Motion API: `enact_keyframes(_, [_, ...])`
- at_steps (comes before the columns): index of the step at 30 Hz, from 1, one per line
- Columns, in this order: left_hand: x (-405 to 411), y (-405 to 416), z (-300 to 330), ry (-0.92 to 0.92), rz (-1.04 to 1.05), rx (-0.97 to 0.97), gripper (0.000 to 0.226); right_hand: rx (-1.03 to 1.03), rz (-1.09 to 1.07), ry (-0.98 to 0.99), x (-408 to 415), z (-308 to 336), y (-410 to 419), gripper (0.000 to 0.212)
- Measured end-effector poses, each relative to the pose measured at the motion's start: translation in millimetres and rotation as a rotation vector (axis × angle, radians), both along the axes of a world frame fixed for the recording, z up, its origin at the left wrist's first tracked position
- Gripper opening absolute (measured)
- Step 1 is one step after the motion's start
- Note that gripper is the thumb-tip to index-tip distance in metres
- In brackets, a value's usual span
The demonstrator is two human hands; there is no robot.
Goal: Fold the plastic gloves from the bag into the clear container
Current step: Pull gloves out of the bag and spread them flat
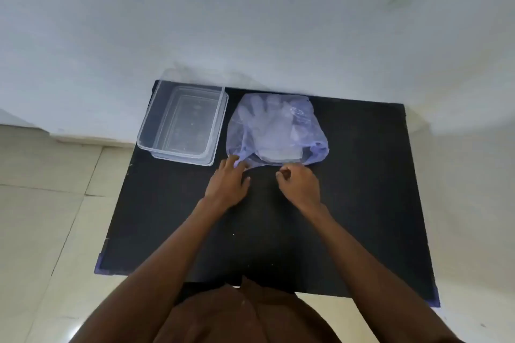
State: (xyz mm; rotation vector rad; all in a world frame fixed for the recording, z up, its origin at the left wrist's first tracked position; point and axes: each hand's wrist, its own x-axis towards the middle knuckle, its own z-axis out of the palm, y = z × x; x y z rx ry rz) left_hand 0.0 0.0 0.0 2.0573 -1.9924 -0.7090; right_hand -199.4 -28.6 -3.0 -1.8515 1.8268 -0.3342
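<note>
A thin bluish plastic bag (312, 136) lies on the black table (362, 189) near its far edge. Clear plastic gloves (262, 120) show through it, fingers pointing away from me. My left hand (227, 182) pinches the bag's near left edge. My right hand (299, 182) is curled at the bag's near edge in the middle, fingertips on the plastic. The clear container (147, 122) stands open to the left of the bag, with nothing visible inside.
The black table stands against a white wall (250, 22). Pale floor tiles (41, 217) lie to the left and right of the table. My brown clothing (250, 315) fills the bottom of the view.
</note>
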Motion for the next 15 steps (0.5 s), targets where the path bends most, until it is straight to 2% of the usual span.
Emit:
enact_keyframes(3, [1.0, -16.6, -10.3, -0.096, -0.138, 0.138, 0.061, -0.058, 0.072, 0.085, 11.7, -9.5, -21.2, 0.020])
enact_keyframes(6, [4.0, -28.1, -18.1, -0.101, -0.194, 0.276, 0.073, -0.034, 0.124, 0.130, 24.8, -15.0, -37.7, 0.028])
enact_keyframes(12, [10.9, -35.4, -27.0, -0.117, -0.211, 0.330, 0.077, -0.028, 0.166, 0.182, 42.9, -28.7, -55.8, 0.035])
enact_keyframes(15, [11.4, -38.0, -27.1, -0.129, -0.237, 0.348, 0.081, -0.058, 0.167, 0.211, 50.4, -33.2, -61.3, 0.027])
